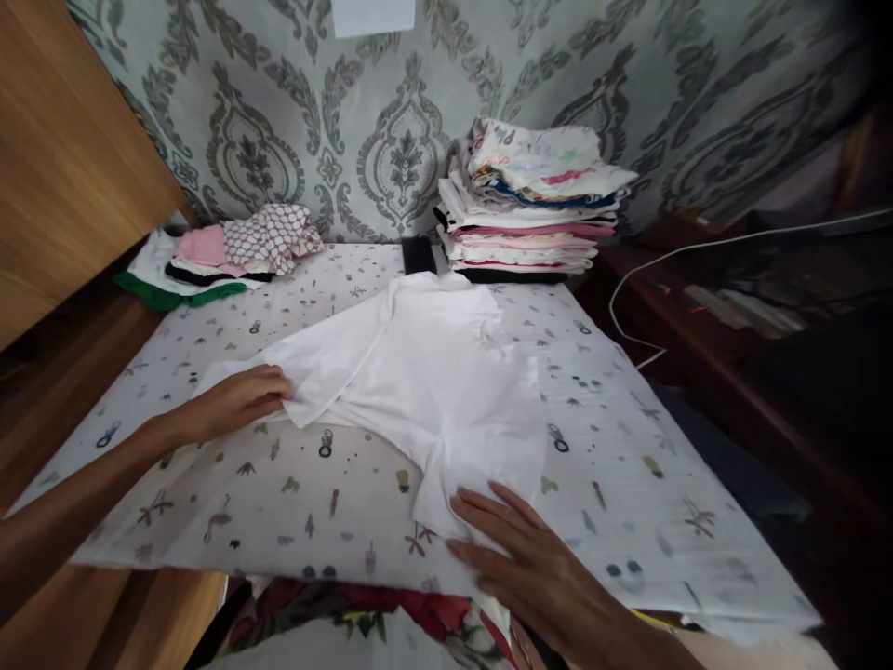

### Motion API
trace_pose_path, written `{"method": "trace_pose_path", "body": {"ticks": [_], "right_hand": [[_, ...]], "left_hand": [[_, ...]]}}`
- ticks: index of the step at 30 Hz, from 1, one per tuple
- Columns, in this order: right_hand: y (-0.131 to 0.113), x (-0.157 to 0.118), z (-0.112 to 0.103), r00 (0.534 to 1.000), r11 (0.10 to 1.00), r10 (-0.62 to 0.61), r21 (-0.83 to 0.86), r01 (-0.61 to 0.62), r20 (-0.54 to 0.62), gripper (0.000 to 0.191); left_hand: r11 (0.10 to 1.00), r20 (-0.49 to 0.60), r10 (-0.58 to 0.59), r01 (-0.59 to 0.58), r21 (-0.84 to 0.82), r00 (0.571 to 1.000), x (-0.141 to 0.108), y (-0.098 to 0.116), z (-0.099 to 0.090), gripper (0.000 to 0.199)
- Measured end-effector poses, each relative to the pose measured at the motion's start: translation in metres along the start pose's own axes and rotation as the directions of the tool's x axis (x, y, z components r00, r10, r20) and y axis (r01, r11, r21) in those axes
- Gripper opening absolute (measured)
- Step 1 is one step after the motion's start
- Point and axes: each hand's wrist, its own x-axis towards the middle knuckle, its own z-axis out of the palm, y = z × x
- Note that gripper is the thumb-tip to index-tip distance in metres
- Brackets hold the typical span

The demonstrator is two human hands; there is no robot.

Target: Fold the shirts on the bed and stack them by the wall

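Note:
A white shirt (446, 363) lies spread over a patterned sheet (279, 493), with creases gathered near its middle and right side. At its left end, my left hand (247, 395) is closed, fingers curled down on the cloth. The fingertips there are partly hidden. My right hand (520, 549) lies on the shirt's near end, fingers stretched out and apart, the palm turned down. Below it, the front edge of the sheet-covered surface runs across the view.
A tall stack of folded clothes (534, 214) stands at the back right against the wallpaper. A smaller pile (230, 251) lies at the back left. A black object (419, 256) sits between them. A white cable (618, 298) hangs at the right.

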Motion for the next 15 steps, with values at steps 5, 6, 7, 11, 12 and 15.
{"method": "trace_pose_path", "body": {"ticks": [5, 6, 7, 11, 12, 15], "right_hand": [[0.0, 0.004, 0.008, 0.992, 0.999, 0.026, -0.026, -0.03, -0.127, 0.059], [-0.001, 0.005, 0.009, 0.988, 0.999, 0.028, -0.038, -0.034, -0.152, 0.06], [-0.002, 0.007, 0.009, 0.984, 0.998, 0.029, -0.051, -0.039, -0.177, 0.061], [-0.008, 0.01, 0.009, 0.966, 0.994, 0.087, -0.043, -0.1, -0.243, 0.066], [-0.008, 0.01, 0.008, 0.964, 0.991, 0.123, -0.02, -0.131, -0.235, 0.066], [-0.008, 0.013, 0.006, 0.945, 0.963, 0.268, 0.059, -0.262, -0.188, 0.052]], "left_hand": [[0.888, -0.27, -0.282, 0.144, -0.436, 0.921, 0.011, -0.016, -0.035, 0.024], [0.837, -0.357, -0.366, 0.136, -0.53, 0.859, 0.015, -0.023, -0.046, 0.022], [0.797, -0.44, -0.442, 0.118, -0.592, 0.782, 0.021, -0.031, -0.057, 0.021], [0.907, -0.73, -0.416, 0.186, -0.378, 0.542, 0.036, -0.05, -0.085, 0.016], [0.94, -0.75, -0.342, 0.202, -0.276, 0.566, 0.035, -0.049, -0.084, 0.017], [0.993, -0.466, -0.114, 0.103, -0.05, 0.877, 0.025, -0.032, -0.063, 0.026]]}}
